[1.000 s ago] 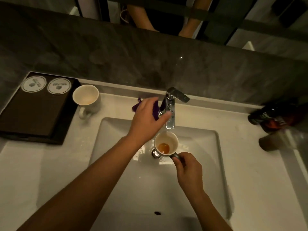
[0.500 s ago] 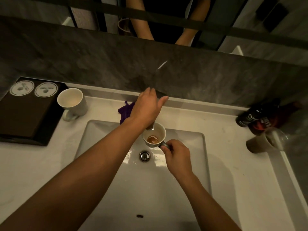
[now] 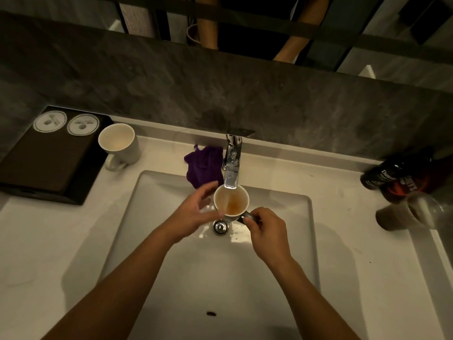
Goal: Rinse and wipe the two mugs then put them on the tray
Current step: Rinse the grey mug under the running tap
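At far left, the tray point(image 3: 49, 163) holds no mug; the second mug point(image 3: 117, 143) stands just beside it. Left hand point(image 3: 193, 212) loose and empty beside the stained mug point(image 3: 230, 200) under the tap point(image 3: 231, 163) — right hand point(image 3: 267, 231) pinching its handle. Step judged: first rinse; next, swirl and tip out.

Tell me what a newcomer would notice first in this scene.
The white mug with brown liquid stands out, held by its handle in the right hand under the chrome tap, over the sink. The left hand hovers open beside it; a purple cloth lies left of the tap.
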Tool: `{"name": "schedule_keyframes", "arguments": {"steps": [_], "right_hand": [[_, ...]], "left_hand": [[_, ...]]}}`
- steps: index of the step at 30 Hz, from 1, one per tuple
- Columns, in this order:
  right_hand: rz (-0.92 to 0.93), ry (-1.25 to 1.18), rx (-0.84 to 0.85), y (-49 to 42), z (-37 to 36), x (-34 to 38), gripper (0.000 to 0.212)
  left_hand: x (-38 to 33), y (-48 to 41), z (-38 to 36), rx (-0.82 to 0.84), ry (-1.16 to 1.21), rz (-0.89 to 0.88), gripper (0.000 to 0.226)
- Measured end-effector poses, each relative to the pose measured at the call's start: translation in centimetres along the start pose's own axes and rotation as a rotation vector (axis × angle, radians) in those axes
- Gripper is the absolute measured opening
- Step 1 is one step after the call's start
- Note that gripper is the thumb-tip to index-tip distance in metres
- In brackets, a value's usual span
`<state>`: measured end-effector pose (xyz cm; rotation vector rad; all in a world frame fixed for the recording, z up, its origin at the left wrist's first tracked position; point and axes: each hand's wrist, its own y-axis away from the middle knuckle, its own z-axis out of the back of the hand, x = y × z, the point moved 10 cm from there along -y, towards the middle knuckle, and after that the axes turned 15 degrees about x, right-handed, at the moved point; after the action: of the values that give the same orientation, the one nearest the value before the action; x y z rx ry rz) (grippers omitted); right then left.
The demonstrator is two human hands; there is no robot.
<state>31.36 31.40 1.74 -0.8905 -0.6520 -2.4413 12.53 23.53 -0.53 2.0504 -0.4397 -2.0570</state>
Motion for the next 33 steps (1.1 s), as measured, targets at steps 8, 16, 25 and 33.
{"name": "schedule_keyframes", "arguments": {"steps": [8, 16, 25, 33], "right_hand": [[0.001, 0.008, 0.052, 0.1, -0.8, -0.7, 0.009], [0.034, 0.003, 0.084, 0.0, -0.9, -0.3, 0.007], [0.089, 0.078, 0.119, -0.5, 0.2, -0.1, 0.005], [0.135, 0.046, 0.135, -2.7, 0.0, 0.7, 0.009]], "left_hand": [[-0.8, -0.4, -0.9, -0.097, -0.376, -0.028, 0.094], [-0.5, 0.1, -0.6, -0.108, -0.388, -0.031, 0.092], [-0.2, 0.2, -1.2, -0.119, -0.372, 0.025, 0.089], [0.6, -2.5, -0.8, -0.150, -0.360, 0.202, 0.090]]}}
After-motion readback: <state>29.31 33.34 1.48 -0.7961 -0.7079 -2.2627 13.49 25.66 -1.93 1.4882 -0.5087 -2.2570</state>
